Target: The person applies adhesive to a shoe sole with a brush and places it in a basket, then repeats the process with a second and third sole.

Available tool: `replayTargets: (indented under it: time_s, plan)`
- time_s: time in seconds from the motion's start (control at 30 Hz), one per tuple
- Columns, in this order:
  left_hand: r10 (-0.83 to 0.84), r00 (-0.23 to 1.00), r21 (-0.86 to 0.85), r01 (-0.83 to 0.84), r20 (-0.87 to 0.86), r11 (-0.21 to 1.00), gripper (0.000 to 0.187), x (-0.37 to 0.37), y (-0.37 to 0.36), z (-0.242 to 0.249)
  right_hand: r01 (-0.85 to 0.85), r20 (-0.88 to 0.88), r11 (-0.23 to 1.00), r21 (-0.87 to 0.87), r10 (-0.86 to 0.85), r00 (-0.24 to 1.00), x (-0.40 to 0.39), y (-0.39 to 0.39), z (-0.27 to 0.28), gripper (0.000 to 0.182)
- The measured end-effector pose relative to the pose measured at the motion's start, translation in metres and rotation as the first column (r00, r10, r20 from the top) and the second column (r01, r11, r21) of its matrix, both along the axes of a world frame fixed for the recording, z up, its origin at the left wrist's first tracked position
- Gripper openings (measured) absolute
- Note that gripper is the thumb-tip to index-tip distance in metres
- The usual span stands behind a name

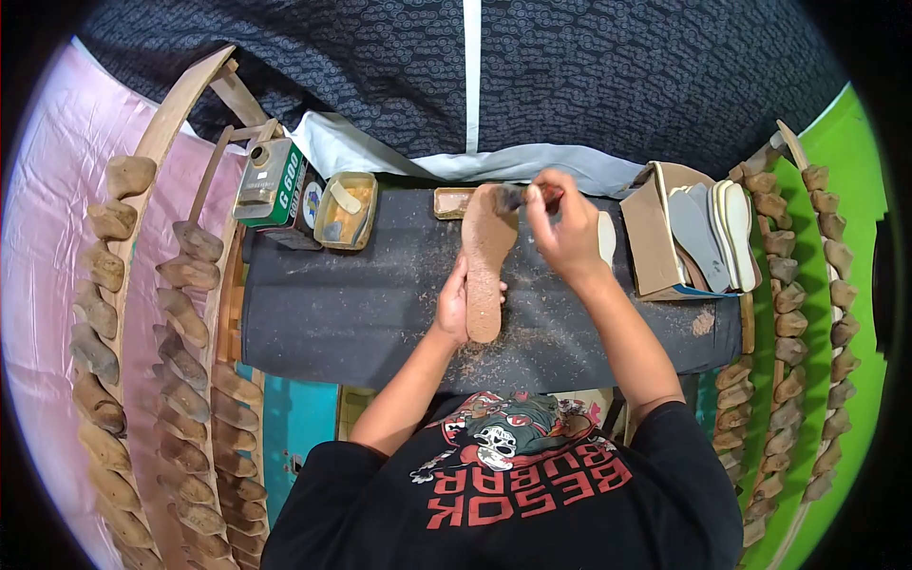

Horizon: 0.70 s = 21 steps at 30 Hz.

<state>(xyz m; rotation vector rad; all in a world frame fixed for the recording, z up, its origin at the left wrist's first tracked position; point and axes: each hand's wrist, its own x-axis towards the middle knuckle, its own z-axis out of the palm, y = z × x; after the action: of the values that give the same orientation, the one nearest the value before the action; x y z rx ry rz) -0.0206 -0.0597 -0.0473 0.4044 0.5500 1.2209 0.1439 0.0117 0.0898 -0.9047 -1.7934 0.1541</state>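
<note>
A tan, cork-coloured insole (486, 252) is held up above the dark table, its toe end pointing away from me. My left hand (458, 296) grips it around the heel half, thumb along the left edge and fingertips showing at the right edge. In my right hand (564, 224) is a brush (513, 198) with dark bristles, closed in the fingers by its reddish-brown handle. The bristles lie at the insole's toe end. Partly behind the insole sits a small shallow box (450, 203).
Reddish crumbs litter the dark table (313, 304). At the back left stand a green-and-grey can (275, 185) and a yellowish tub (347, 214). A cardboard box (651, 237) of grey and white insoles (708, 233) is at the right. Racks of wooden shoe lasts (95, 356) flank both sides.
</note>
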Motion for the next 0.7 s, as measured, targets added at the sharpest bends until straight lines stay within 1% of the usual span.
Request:
replayTargets:
  time_s: [0.03, 0.07, 0.1, 0.13, 0.17, 0.3, 0.37, 0.43, 0.5, 0.53, 0.57, 0.63, 0.7]
  plan:
    - [0.009, 1.000, -0.002, -0.009, -0.001, 1.000, 0.047, -0.009, -0.003, -0.009, 0.049, -0.035, 0.998, -0.045, -0.051, 0.998, 0.000, 0.009, -0.005, 0.012]
    - [0.023, 0.999, -0.061, -0.021, 0.037, 0.998, 0.046, -0.019, -0.007, -0.017, 0.054, -0.122, 0.990, -0.128, -0.070, 0.990, 0.000, 0.022, -0.012, 0.012]
    - [0.040, 0.996, -0.119, -0.030, 0.076, 0.992, 0.046, -0.026, -0.012, -0.025, 0.061, -0.199, 0.959, -0.276, -0.119, 0.973, 0.002, 0.038, -0.027, 0.014]
    - [0.102, 0.992, -0.074, -0.096, 0.071, 0.993, 0.046, -0.031, -0.016, -0.031, 0.032, -0.238, 0.931, -0.364, -0.126, 0.963, 0.003, 0.052, -0.043, 0.015]
    - [0.113, 0.991, -0.075, -0.107, 0.071, 0.991, 0.046, -0.037, -0.021, -0.032, -0.002, -0.277, 0.894, -0.448, -0.136, 0.951, 0.003, 0.061, -0.060, 0.016]
    - [0.204, 0.979, -0.114, -0.200, 0.019, 0.973, 0.047, -0.059, -0.041, -0.038, -0.076, -0.298, 0.855, -0.513, -0.094, 0.950, -0.017, 0.078, -0.117, 0.017]
    - [0.186, 0.981, -0.109, -0.180, 0.047, 0.978, 0.048, -0.068, -0.052, -0.039, -0.048, -0.259, 0.836, -0.547, -0.115, 0.959, -0.028, 0.085, -0.137, 0.020]
    - [0.243, 0.970, -0.116, -0.241, -0.001, 0.963, 0.047, -0.076, -0.060, -0.031, -0.020, -0.260, 0.823, -0.568, -0.157, 0.953, -0.037, 0.096, -0.152, 0.022]
    - [0.244, 0.969, -0.103, -0.245, -0.019, 0.964, 0.046, -0.086, -0.066, -0.021, -0.034, -0.315, 0.776, -0.630, -0.215, 0.925, -0.040, 0.105, -0.162, 0.022]
    - [0.258, 0.966, -0.093, -0.260, -0.033, 0.961, 0.045, -0.090, -0.069, -0.015, -0.069, -0.345, 0.755, -0.652, -0.215, 0.914, -0.038, 0.110, -0.165, 0.023]
    - [0.267, 0.963, -0.097, -0.269, -0.033, 0.958, 0.045, -0.095, -0.071, -0.016, -0.098, -0.368, 0.711, -0.696, -0.237, 0.899, -0.037, 0.113, -0.169, 0.026]
    - [0.217, 0.976, -0.084, -0.217, -0.014, 0.972, 0.045, -0.105, -0.072, -0.017, -0.157, -0.375, 0.566, -0.809, -0.292, 0.880, -0.030, 0.115, -0.169, 0.033]
    - [0.200, 0.980, -0.085, -0.199, 0.004, 0.976, 0.046, -0.109, -0.070, -0.016, -0.129, -0.368, 0.575, -0.808, -0.321, 0.873, -0.025, 0.105, -0.164, 0.036]
